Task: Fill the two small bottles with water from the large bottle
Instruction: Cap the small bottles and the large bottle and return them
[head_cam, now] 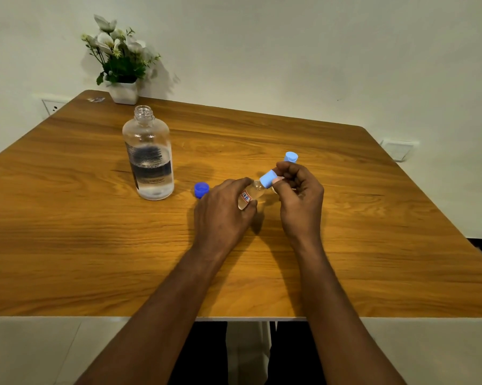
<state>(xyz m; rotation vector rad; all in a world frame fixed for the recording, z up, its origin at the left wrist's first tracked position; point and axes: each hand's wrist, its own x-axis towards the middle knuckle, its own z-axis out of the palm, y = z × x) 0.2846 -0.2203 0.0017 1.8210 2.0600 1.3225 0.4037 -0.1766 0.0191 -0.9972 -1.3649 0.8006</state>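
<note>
- The large bottle [148, 162] stands upright and uncapped on the tabletop [95, 245], at about ten o'clock from my left hand and well apart from it. Water shows only in its lower part.
- Its dark blue cap [201, 189] lies on the wood between that bottle and my left hand, just beside my knuckles at about ten o'clock.
- My left hand [223, 209] is curled round the body of one small bottle [251, 194], fingers wrapped over it and a labelled patch showing between them. I hold it low over the tabletop. Whether its base touches the wood I cannot tell.
- That small bottle is tilted, not upright. Its long axis runs from the base at about seven o'clock to the neck at about one o'clock, so the neck points straight at my right hand.
- The light blue cap [268, 179] sits on that neck, in line with the same axis.
- My right hand [300, 195] pinches this cap between thumb and fingertips, the other fingers loosely curled and holding nothing else. It is the nearer hand to the cap, so I judge the twist is its job while the left steadies the body.
- Any turn must go round that tilted seven-to-one axis. I cannot tell how full the bottle is.
- The second small bottle [290, 157] stands at twelve o'clock from my right hand, just behind my fingers, with only its capped top visible.
</note>
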